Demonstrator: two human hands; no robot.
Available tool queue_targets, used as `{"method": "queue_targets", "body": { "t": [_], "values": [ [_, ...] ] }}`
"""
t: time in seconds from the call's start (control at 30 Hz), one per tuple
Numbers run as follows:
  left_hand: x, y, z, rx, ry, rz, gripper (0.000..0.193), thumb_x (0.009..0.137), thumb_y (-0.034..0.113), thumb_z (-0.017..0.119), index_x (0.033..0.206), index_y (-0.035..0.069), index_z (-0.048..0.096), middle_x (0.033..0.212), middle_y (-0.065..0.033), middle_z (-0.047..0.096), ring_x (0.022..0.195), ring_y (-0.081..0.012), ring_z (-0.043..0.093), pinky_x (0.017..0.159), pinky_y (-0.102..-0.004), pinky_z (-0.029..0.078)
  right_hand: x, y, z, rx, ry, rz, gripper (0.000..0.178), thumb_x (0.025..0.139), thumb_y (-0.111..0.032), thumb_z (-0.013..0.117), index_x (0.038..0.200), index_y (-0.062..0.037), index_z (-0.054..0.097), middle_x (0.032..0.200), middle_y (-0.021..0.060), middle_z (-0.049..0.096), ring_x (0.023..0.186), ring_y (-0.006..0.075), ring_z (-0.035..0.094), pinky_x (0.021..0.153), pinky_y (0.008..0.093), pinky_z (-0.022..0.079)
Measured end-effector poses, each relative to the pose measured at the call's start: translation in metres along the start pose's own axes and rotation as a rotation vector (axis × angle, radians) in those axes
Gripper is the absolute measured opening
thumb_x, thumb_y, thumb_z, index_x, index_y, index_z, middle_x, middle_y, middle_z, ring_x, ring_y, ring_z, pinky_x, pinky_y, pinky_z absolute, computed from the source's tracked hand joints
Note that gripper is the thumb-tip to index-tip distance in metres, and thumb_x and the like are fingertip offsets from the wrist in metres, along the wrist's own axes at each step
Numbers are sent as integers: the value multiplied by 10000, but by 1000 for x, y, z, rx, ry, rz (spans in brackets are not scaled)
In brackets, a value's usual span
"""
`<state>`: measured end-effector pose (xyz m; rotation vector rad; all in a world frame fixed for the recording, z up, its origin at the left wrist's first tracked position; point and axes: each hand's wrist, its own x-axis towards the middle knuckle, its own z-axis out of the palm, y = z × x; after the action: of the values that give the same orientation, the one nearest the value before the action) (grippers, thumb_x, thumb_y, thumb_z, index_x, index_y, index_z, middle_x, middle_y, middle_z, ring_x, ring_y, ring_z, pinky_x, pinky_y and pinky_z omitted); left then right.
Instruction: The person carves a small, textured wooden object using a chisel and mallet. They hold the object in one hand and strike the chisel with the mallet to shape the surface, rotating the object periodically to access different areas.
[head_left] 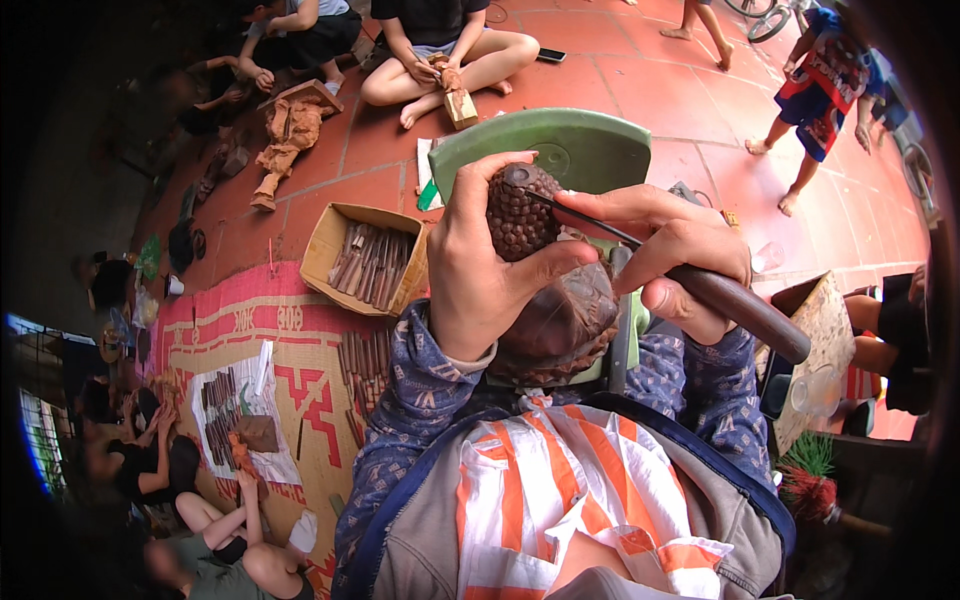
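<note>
A dark brown carved wooden head [524,225] with rows of small round knobs lies tilted over my lap, against a green plastic chair [600,145]. My left hand [480,255] wraps round its knobbed part, thumb across the near side, fingers at the far edge. In my right hand [680,250] is a carving chisel [740,305] with a thick dark wooden handle. Its thin metal shank runs leftward along my index finger, and the tip meets the knobs near the round top. Part of the carving is hidden behind my hands.
A cardboard box [330,245] of chisels stands at left; more chisels [365,365] lie on the patterned mat [320,350]. Several people sit around with carvings, one cross-legged ahead [450,60]. A child [815,90] walks at far right. A worn wooden block [815,345] stands at right.
</note>
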<state>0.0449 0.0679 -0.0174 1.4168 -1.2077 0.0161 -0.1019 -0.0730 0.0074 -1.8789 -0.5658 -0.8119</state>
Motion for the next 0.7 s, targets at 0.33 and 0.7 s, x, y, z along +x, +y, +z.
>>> {"method": "queue_targets", "body": {
  "t": [0.33, 0.7],
  "values": [
    [1, 5, -3, -89, -71, -42, 852, 623, 455, 862, 1235, 5, 477, 1009, -67, 611, 920, -124, 602, 819, -262, 499, -11, 14, 6, 403, 52, -33, 340, 910, -259, 585, 712, 18, 572, 1184, 388, 546, 1224, 482, 497, 1074, 552, 325],
    [17, 0, -18, -55, -213, 98, 671, 662, 233, 877, 1196, 47, 517, 949, -100, 647, 878, -196, 658, 778, -326, 526, -22, 4, 26, 298, 280, -25, 237, 869, -180, 680, 781, 23, 596, 1195, 375, 550, 1160, 451, 556, 1021, 526, 411]
  ]
}}
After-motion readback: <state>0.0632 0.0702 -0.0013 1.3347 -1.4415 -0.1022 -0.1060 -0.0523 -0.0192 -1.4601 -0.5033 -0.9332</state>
